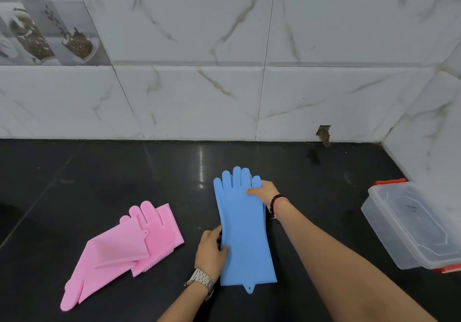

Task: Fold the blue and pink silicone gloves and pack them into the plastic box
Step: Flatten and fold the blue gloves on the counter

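The blue gloves [245, 231] lie flat and stacked on the black counter, fingers pointing toward the wall. My left hand [211, 251] grips their left edge near the cuff end, thumb on top. My right hand [264, 192] holds the right edge just below the fingers, thumb pressed on the blue surface. The pink gloves [124, 246] lie in a loose crossed heap to the left, one partly folded over the other, bristles showing. The clear plastic box [409, 226] with its lid on and red clips sits at the right, by the wall corner.
The black counter [99, 177] runs back to a marble-tiled wall [224, 97], which turns a corner at the right behind the box. A small hole [324, 134] shows in the wall base. A dark patch lies at the far left edge.
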